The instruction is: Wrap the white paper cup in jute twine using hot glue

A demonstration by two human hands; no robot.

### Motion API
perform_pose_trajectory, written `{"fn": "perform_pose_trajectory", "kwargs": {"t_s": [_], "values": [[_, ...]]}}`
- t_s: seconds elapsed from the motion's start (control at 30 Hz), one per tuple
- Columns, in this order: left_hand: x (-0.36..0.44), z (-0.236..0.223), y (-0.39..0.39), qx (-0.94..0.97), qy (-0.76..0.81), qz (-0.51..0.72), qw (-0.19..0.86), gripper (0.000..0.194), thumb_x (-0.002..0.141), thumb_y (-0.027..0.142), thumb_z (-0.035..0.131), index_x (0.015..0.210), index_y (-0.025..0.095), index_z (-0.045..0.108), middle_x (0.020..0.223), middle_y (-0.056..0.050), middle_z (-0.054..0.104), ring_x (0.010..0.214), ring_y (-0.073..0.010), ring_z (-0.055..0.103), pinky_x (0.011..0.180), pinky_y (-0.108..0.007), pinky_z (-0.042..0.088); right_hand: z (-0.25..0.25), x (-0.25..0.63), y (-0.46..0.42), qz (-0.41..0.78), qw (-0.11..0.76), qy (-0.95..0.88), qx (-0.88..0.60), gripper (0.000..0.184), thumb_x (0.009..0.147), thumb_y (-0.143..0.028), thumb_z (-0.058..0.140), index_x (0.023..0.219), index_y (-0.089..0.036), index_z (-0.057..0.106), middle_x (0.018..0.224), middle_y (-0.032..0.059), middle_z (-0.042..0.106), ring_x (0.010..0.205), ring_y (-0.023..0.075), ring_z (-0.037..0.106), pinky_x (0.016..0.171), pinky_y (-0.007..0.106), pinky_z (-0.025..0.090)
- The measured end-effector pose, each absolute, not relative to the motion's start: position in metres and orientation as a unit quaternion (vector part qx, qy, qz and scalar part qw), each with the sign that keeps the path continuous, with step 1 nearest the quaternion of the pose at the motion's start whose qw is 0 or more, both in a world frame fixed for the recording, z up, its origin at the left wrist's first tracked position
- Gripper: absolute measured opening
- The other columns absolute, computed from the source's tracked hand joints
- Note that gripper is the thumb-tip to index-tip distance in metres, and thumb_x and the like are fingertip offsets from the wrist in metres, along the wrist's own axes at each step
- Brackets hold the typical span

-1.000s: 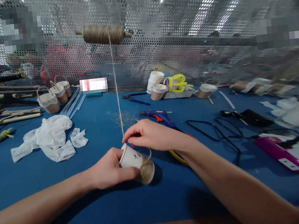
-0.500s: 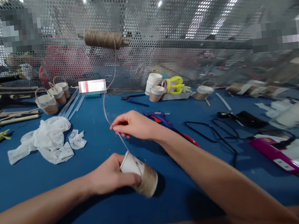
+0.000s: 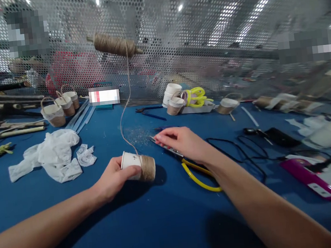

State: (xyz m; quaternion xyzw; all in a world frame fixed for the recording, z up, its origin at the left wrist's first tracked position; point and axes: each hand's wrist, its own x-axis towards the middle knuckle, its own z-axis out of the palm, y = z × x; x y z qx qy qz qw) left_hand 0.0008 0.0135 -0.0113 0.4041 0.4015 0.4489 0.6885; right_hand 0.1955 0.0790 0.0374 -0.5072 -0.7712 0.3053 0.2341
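Observation:
My left hand (image 3: 112,179) is closed around a white paper cup (image 3: 130,161) tilted on its side, its base pointing right. Brown twine (image 3: 148,168) is wrapped around the lower half of the cup. A loose strand (image 3: 122,124) runs from this wrapping up to the twine spool (image 3: 112,44). To the right of the cup, my right hand (image 3: 179,140) has its fingers closed over the metal part of a yellow-handled tool (image 3: 199,181). A metal tip pokes out past the fingers. Whether these are scissors or pliers I cannot make out.
White lace (image 3: 53,151) lies in a heap on the left. Small twine-wrapped cups (image 3: 55,118) with handles stand at the back left. Pliers (image 3: 151,113) and stacked cups (image 3: 172,95) are at the back. A black cable (image 3: 239,148) and purple power strip (image 3: 307,180) lie right.
My right hand has let go of the twine strand, moved right and taken hold of the yellow-handled tool. My left hand has lifted the cup up and left, turning it more level.

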Motion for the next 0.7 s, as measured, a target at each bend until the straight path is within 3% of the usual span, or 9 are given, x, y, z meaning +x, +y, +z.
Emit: {"fn": "perform_pose_trajectory", "kwargs": {"t_s": [0.2,0.3,0.4,0.57,0.63,0.7], "values": [[0.000,-0.012,0.013,0.397,0.399,0.465,0.683,0.025,0.067,0.035,0.063,0.067,0.009,0.064,0.059,0.000,0.059,0.055,-0.0087,0.047,0.054,-0.019,0.034,0.039,0.192,0.053,0.328,0.276,-0.758,-0.493,0.026,0.079,-0.039,0.048,0.081,-0.016,0.059,0.078,0.0052,0.065,0.073,0.0161,0.059,0.067,0.029,0.046],[-0.001,-0.011,0.014,0.414,0.407,0.464,0.669,0.033,0.069,0.042,0.061,0.064,0.009,0.063,0.056,0.001,0.055,0.052,-0.0077,0.044,0.052,-0.019,0.033,0.042,0.186,0.045,0.368,0.242,-0.770,-0.463,0.028,0.079,-0.040,0.049,0.090,-0.016,0.058,0.087,0.0053,0.065,0.081,0.0163,0.059,0.070,0.030,0.046],[-0.001,-0.012,0.015,0.435,0.414,0.460,0.655,0.034,0.069,0.043,0.060,0.065,0.009,0.062,0.056,0.001,0.055,0.051,-0.0077,0.044,0.053,-0.019,0.033,0.039,0.178,0.032,0.364,0.203,-0.796,-0.440,0.029,0.078,-0.035,0.053,0.100,-0.018,0.057,0.099,0.0052,0.061,0.085,0.0147,0.057,0.075,0.030,0.046],[-0.001,-0.014,0.016,0.455,0.463,0.442,0.619,0.029,0.066,0.038,0.062,0.066,0.009,0.063,0.055,0.001,0.055,0.051,-0.0086,0.044,0.053,-0.020,0.034,0.034,0.180,0.032,0.349,0.194,-0.804,-0.441,0.026,0.077,-0.032,0.055,0.099,-0.019,0.057,0.098,0.0035,0.060,0.082,0.0132,0.057,0.074,0.028,0.046],[-0.001,-0.014,0.016,0.456,0.472,0.444,0.610,0.029,0.066,0.038,0.062,0.067,0.009,0.063,0.056,0.001,0.055,0.051,-0.0090,0.045,0.054,-0.021,0.036,0.038,0.192,0.049,0.309,0.200,-0.780,-0.506,0.025,0.080,-0.036,0.050,0.096,-0.019,0.058,0.092,0.0034,0.063,0.081,0.0146,0.059,0.073,0.028,0.046],[-0.001,-0.015,0.016,0.464,0.477,0.445,0.600,0.030,0.067,0.039,0.061,0.066,0.009,0.062,0.056,0.001,0.054,0.051,-0.0090,0.045,0.054,-0.021,0.036,0.041,0.206,0.073,0.168,0.179,-0.726,-0.643,0.025,0.083,-0.037,0.045,0.093,-0.019,0.059,0.087,0.0049,0.064,0.082,0.0171,0.059,0.076,0.030,0.045]]}}
